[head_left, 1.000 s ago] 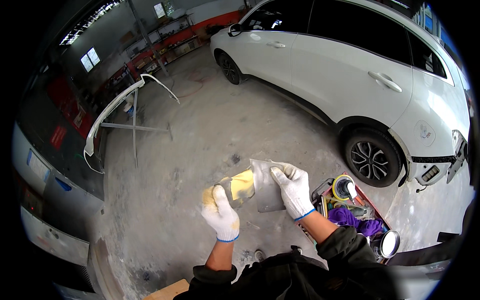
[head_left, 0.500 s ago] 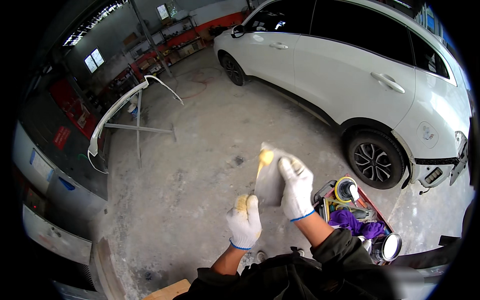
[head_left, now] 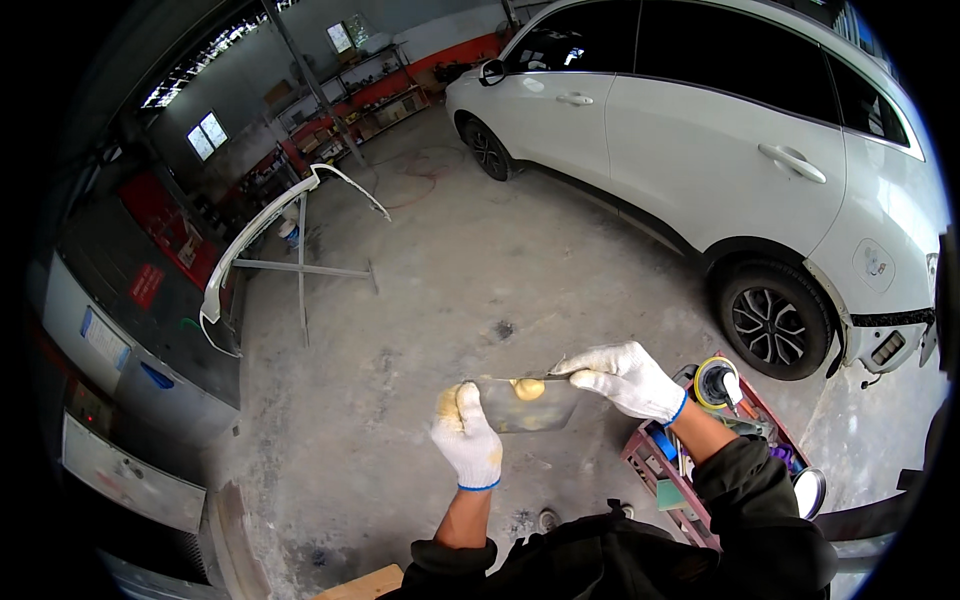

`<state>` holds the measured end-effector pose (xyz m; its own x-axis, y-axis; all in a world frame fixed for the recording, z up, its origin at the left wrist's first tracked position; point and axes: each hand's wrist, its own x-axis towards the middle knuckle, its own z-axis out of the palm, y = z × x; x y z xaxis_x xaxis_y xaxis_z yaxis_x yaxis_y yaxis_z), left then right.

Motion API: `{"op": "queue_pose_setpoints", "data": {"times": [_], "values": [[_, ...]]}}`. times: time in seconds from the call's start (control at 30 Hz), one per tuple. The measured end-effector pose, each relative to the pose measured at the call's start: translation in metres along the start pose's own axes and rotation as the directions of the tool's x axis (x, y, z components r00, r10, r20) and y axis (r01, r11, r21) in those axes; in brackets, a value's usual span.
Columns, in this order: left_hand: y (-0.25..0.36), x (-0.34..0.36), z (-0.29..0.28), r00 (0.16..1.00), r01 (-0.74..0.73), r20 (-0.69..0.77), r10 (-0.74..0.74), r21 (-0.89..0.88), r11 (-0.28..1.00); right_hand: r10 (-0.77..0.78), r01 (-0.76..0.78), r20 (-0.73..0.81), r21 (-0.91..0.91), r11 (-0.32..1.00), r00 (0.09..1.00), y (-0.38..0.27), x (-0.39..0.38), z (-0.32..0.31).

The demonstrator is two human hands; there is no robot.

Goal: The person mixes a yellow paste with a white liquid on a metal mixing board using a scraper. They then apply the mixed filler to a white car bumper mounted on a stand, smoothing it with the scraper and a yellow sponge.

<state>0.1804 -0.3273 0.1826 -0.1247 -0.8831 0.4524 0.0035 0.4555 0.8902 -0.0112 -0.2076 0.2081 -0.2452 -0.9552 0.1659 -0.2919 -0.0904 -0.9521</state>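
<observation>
My left hand [head_left: 467, 435], in a white glove stained yellow, grips the left end of a thin grey scraper plate [head_left: 530, 418] held flat below chest level. A rounded lump of yellow paste [head_left: 527, 389] sits at that plate's far edge. My right hand [head_left: 625, 382], also gloved, pinches a second thin scraper [head_left: 555, 376], seen nearly edge-on, beside the paste and over the plate's right end. Whether the two blades touch I cannot tell.
A white car [head_left: 700, 160] with its rear corner trim removed stands at right. Below it sits a red tool cart [head_left: 640, 450] holding a polisher and cans. A white bumper [head_left: 240, 240] rests on a metal stand at left, near grey cabinets [head_left: 130, 470].
My right hand has turned its scraper from upright to nearly edge-on. Yellow paste formerly spread or lifted on the blades now shows as a lump. The view has shifted slightly.
</observation>
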Motion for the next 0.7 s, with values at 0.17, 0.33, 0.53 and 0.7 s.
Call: {"op": "queue_pose_setpoints", "data": {"times": [0.17, 0.33, 0.53, 0.7], "values": [[-0.005, 0.004, -0.009, 0.999, 0.04, 0.037, -0.037, -0.085, 0.996, -0.206, 0.2, -0.01, -0.19, 0.961, 0.979, 0.008, 0.002, -0.021], [-0.007, -0.006, 0.007, 0.918, 0.318, 0.336, -0.211, -0.307, 0.897, 0.099, 0.113, -0.323, 0.579, 0.807, 0.941, 0.047, 0.001, -0.006], [0.009, -0.02, 0.034, 0.777, 0.524, 0.501, -0.38, -0.182, 0.832, 0.054, -0.057, 0.044, 0.955, 0.29, 0.998, 0.08, -0.025, 0.044], [-0.003, -0.012, 0.052, 0.801, 0.56, 0.46, -0.382, -0.352, 0.75, 0.197, 0.004, -0.065, 0.956, 0.293, 0.978, 0.132, -0.07, 0.06]]}}
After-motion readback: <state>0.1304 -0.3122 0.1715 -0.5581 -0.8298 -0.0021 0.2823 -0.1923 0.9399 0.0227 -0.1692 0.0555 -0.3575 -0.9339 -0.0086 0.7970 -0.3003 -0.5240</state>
